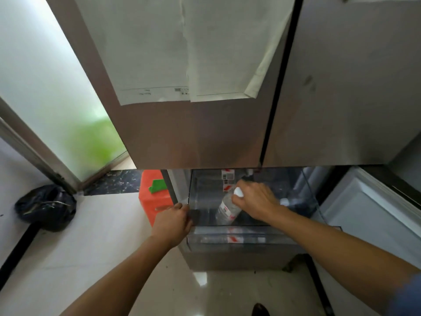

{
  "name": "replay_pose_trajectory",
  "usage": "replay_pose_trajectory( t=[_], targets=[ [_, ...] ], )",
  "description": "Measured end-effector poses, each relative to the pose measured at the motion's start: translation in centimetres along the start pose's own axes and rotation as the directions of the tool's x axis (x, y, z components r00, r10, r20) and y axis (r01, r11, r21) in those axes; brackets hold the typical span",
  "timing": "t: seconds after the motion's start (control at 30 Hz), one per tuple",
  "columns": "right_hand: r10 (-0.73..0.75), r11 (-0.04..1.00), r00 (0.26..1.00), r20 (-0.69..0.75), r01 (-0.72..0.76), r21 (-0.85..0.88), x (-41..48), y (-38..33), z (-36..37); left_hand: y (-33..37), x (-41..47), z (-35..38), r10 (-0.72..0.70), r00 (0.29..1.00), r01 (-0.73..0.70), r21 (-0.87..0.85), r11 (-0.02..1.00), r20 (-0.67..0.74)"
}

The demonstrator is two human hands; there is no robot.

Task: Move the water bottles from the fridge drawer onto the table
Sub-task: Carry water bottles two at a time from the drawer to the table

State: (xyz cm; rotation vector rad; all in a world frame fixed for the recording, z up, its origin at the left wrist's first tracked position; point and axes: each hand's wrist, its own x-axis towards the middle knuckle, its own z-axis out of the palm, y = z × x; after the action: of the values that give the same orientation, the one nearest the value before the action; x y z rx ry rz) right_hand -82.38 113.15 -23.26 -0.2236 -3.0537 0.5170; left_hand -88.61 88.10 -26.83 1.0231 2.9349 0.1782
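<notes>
Head cam: I'm looking down at the open fridge drawer [205,190], a clear bin pulled out toward me below the closed steel doors [205,133].

R hand [255,201] is inside the bin, fingers clenched round the neck of a water bottle [227,210] just under its white cap [238,192]. The bottle is tilted, cap up and far, base down toward the near-left, and its lower part sits below the drawer's rim, so it's inside the bin. I can't tell if the base touches the floor of the bin.

L hand [174,221] is at the drawer's near-left corner, fingers curled over the edge, holding it.

A 2nd bottle [284,201] shows w/ a white cap at the right of the bin, partly hidden by my R wrist. Another, red-labelled [232,239], lies on its side in the near front compartment.

Papers [182,53] hang on the left door. Left of the fridge on the floor: an orange box [152,201] w/ a green piece [158,185] on it, and further left a black bag [45,206].
</notes>
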Motion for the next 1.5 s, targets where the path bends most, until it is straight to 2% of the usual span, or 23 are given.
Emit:
replay_pose_trajectory(
  t=[0.17, 0.3, 0.4, 0.5, 0.57, 0.67, 0.73, 0.83, 0.9, 1.0, 1.07, 1.17, 1.27, 1.37, 1.5],
  targets=[
    [0.101, 0.991, 0.995, -0.015, -0.102, -0.09, 0.0, -1.1, 0.6, -1.0, -1.2, -0.3, -0.004, 1.0, 0.005, 0.013, 1.0, -0.029],
    [0.222, 0.975, 0.974, -0.05, -0.221, 0.028, -1.9, 0.9, 0.8, -0.3, -0.1, -0.6, 0.03, 0.999, -0.03, 0.024, 0.999, -0.019],
    [0.359, 0.925, 0.925, -0.127, -0.335, 0.178, -4.5, 3.8, 0.2, 2.2, 1.8, -0.9, 0.11, 0.994, -0.11, 0.03, 0.993, 0.01],
    [0.427, 0.895, 0.88, -0.206, -0.38, 0.231, -6.8, 6.7, -1.2, 5.8, 4.3, -0.8, 0.147, 0.986, -0.147, -0.01, 0.989, 0.077],
    [0.469, 0.876, 0.85, -0.24, -0.414, 0.249, -8.2, 8.4, -2.5, 8.4, 6.3, -0.4, 0.109, 0.987, -0.103, -0.056, 0.993, 0.118],
    [0.524, 0.848, 0.81, -0.265, -0.467, 0.249, -9.6, 10.6, -4.0, 11.9, 9.4, 1.1, -0.043, 0.97, 0.109, -0.273, 0.956, 0.239],
    [0.552, 0.832, 0.788, -0.272, -0.502, 0.236, -10.2, 11.8, -4.6, 13.8, 11.8, 2.6, -0.096, 0.948, 0.243, -0.501, 0.83, 0.302],
    [0.562, 0.827, 0.777, -0.284, -0.522, 0.21, -10.7, 14.0, -4.6, 16.4, 15.7, 5.1, -0.186, 0.911, 0.407, -0.733, 0.545, 0.368],
    [0.543, 0.84, 0.784, -0.302, -0.508, 0.192, -10.6, 15.5, -4.1, 17.7, 18.5, 6.8, -0.243, 0.879, 0.476, -0.794, 0.378, 0.411],
    [0.5, 0.866, 0.805, -0.319, -0.469, 0.173, -10.3, 17.2, -2.9, 18.8, 21.9, 9.5, -0.287, 0.84, 0.519, -0.835, 0.183, 0.46],
    [0.479, 0.878, 0.817, -0.321, -0.452, 0.159, -10.2, 17.8, -2.2, 19.4, 23.2, 10.7, -0.312, 0.826, 0.52, -0.849, 0.098, 0.47],
    [0.47, 0.883, 0.834, -0.291, -0.447, 0.145, -10.1, 17.7, -1.7, 19.6, 23.3, 10.6, -0.356, 0.831, 0.512, -0.838, 0.189, 0.428],
    [0.448, 0.893, 0.849, -0.278, -0.435, 0.111, -9.9, 17.4, -2.0, 19.0, 21.0, 9.9, -0.303, 0.853, 0.499, -0.834, 0.234, 0.425],
    [0.451, 0.893, 0.858, -0.246, -0.438, 0.108, -9.7, 17.0, -2.6, 17.5, 17.7, 8.8, -0.195, 0.904, 0.428, -0.805, 0.412, 0.381],
    [0.461, 0.887, 0.858, -0.228, -0.454, 0.085, -9.3, 16.1, -2.9, 13.4, 14.3, 8.2, -0.173, 0.866, 0.468, -0.64, 0.61, 0.468]
  ],
)
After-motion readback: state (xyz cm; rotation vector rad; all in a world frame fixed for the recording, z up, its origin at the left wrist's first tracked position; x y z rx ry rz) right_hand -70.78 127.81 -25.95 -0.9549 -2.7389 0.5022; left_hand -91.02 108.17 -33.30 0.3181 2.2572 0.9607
